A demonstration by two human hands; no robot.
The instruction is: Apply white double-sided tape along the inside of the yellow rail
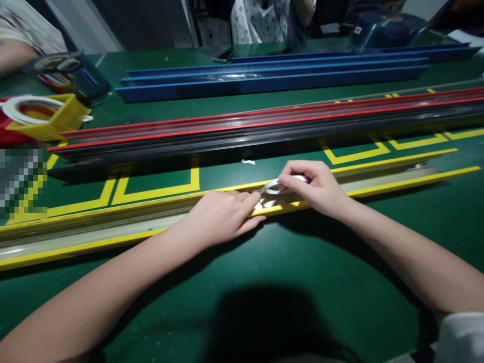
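Presently | tape roll (273, 192) pinched in right grip (320, 187) | yellow-edged channel (363, 182) beneath

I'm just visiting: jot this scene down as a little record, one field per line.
Left hand: laid over the near edge of a yellow-edged channel
Right hand: pinching a white loop, possibly tape
Behind: red-edged strip, black strip, then blue strips
Surface: green tabletop
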